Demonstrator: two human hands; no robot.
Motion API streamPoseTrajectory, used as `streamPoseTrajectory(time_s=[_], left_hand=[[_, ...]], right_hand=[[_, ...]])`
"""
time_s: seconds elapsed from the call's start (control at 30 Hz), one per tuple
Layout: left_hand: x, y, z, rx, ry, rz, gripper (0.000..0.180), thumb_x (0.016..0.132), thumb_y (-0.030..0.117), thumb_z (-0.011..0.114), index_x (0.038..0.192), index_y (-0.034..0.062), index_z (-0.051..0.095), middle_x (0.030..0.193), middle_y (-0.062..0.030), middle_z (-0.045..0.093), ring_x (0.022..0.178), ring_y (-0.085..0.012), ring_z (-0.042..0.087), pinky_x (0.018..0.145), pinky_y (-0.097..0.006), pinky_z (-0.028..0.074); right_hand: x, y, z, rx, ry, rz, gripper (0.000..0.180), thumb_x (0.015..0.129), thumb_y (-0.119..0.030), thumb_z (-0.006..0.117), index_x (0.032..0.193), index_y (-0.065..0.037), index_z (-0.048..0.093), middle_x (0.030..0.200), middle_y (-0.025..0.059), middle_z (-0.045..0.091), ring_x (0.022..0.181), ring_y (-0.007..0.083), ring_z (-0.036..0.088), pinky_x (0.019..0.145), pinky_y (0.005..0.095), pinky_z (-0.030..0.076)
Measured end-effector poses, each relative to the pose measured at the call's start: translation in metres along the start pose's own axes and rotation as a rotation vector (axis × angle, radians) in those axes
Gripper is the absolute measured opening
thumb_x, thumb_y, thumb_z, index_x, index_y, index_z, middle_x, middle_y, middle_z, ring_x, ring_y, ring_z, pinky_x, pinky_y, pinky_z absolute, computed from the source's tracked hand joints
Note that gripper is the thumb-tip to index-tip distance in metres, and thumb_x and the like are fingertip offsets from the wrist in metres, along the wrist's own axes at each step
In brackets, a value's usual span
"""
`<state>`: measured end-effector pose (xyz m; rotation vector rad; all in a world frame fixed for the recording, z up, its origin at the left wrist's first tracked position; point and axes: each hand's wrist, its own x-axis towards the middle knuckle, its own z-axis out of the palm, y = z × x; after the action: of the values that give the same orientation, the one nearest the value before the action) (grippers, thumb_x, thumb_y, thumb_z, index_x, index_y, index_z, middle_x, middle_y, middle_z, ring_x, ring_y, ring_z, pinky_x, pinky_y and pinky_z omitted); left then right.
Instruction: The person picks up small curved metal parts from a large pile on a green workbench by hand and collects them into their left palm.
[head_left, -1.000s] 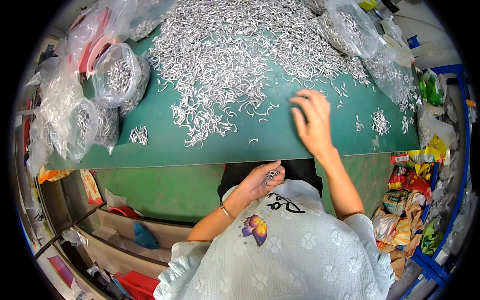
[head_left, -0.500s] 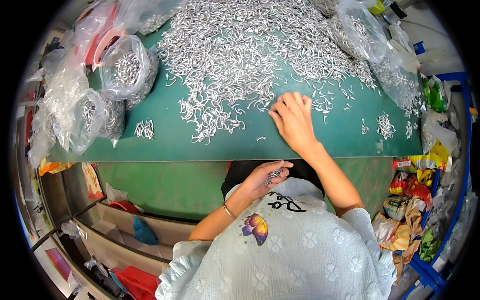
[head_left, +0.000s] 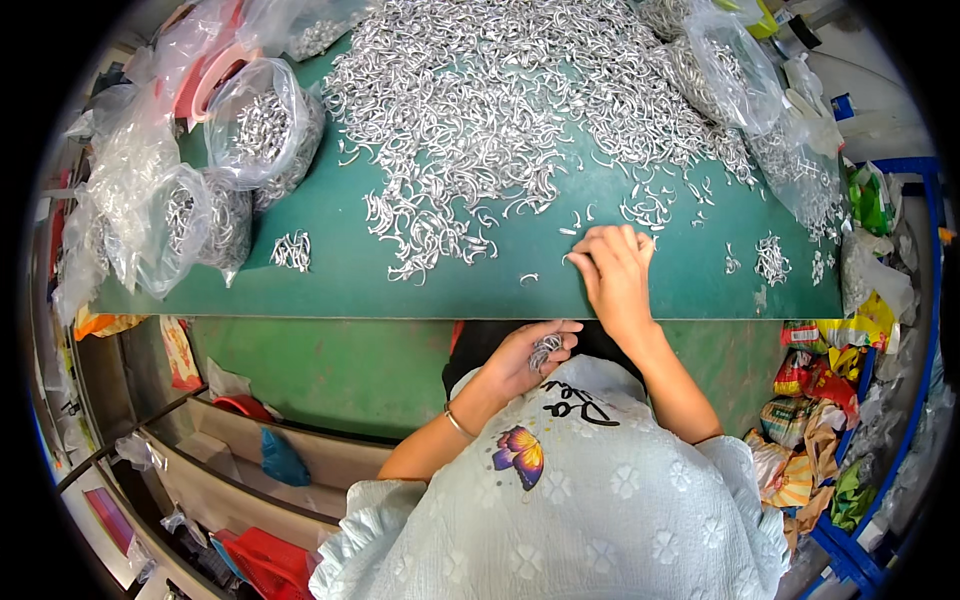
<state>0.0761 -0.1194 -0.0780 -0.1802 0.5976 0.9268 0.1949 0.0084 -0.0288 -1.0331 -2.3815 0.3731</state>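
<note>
A wide heap of small curved silver metal pieces [head_left: 470,110] covers the far middle of the green tabletop [head_left: 400,300]. My left hand [head_left: 520,362], just off the table's near edge, is palm up with fingers curled round several curved metal pieces [head_left: 545,350]. Over the table's near part, my right hand [head_left: 617,280] has its fingers bent down toward the surface. One curved piece [head_left: 566,259] shows at its thumb side; whether more lie under the fingers is hidden. Just beyond this hand, a few loose pieces [head_left: 577,219] lie apart from the heap.
Clear plastic bags of metal pieces [head_left: 262,135] stand at the left, another bag [head_left: 735,75] at the far right. Small piles lie at left [head_left: 291,251] and right [head_left: 771,260]. Below are a drawer unit [head_left: 300,450] and colourful packets [head_left: 800,400] on a blue-framed rack.
My right hand has drawn back from the heap toward the near edge and slightly right. A few loose pieces now lie where it was. My left hand keeps its place and its handful.
</note>
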Motion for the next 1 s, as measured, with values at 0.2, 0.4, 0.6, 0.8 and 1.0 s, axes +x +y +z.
streamPoseTrajectory(time_s=[0.2,0.4,0.6,0.8,1.0], left_hand=[[-0.002,0.0,0.002,0.049,-0.002,0.013,0.031,0.095,0.026,0.054,0.109,-0.0012,0.061,0.083,-0.0037,0.06,0.067,-0.0085,0.056,0.05,-0.018,0.04],[0.003,-0.001,-0.002,-0.022,-0.094,0.003,0.035,0.097,0.025,0.045,0.111,-0.0028,0.059,0.091,-0.0086,0.064,0.078,-0.016,0.063,0.066,-0.024,0.053],[-0.009,0.002,0.016,-0.087,0.196,0.009,0.03,0.097,0.022,0.036,0.101,0.0029,0.059,0.099,-0.0142,0.063,0.093,-0.0262,0.063,0.087,-0.036,0.052],[0.007,-0.007,-0.013,0.021,-0.128,-0.024,0.031,0.096,0.031,0.049,0.075,0.0089,0.055,0.082,-0.0071,0.056,0.078,-0.0165,0.055,0.063,-0.025,0.044],[-0.005,-0.001,0.008,0.161,-0.066,-0.039,0.04,0.095,0.034,0.055,0.063,0.0104,0.05,0.062,0.0007,0.045,0.055,-0.0092,0.036,0.049,-0.022,0.03]], right_hand=[[0.012,0.015,-0.019,-0.125,0.177,0.135,0.016,0.078,-0.01,0.069,0.091,-0.007,0.061,0.094,0.0064,0.058,0.089,0.0252,0.052,0.08,0.0376,0.033],[-0.009,-0.001,-0.005,-0.061,-0.066,-0.021,0.02,0.073,-0.014,0.072,0.088,-0.008,0.061,0.091,0.0045,0.054,0.089,0.0236,0.05,0.079,0.0372,0.033],[-0.033,-0.025,-0.025,0.313,-0.355,-0.193,0.018,0.074,-0.012,0.069,0.089,-0.006,0.062,0.092,0.0073,0.055,0.089,0.026,0.049,0.077,0.0377,0.037],[0.047,-0.024,0.014,0.108,0.009,-0.139,0.028,0.074,-0.01,0.07,0.101,-0.004,0.061,0.112,0.01,0.055,0.106,0.0302,0.049,0.084,0.0412,0.041],[0.03,0.013,0.009,0.277,-0.122,-0.194,0.021,0.076,0.004,0.062,0.096,-0.004,0.062,0.104,0.0094,0.059,0.094,0.0295,0.054,0.078,0.0377,0.046]])
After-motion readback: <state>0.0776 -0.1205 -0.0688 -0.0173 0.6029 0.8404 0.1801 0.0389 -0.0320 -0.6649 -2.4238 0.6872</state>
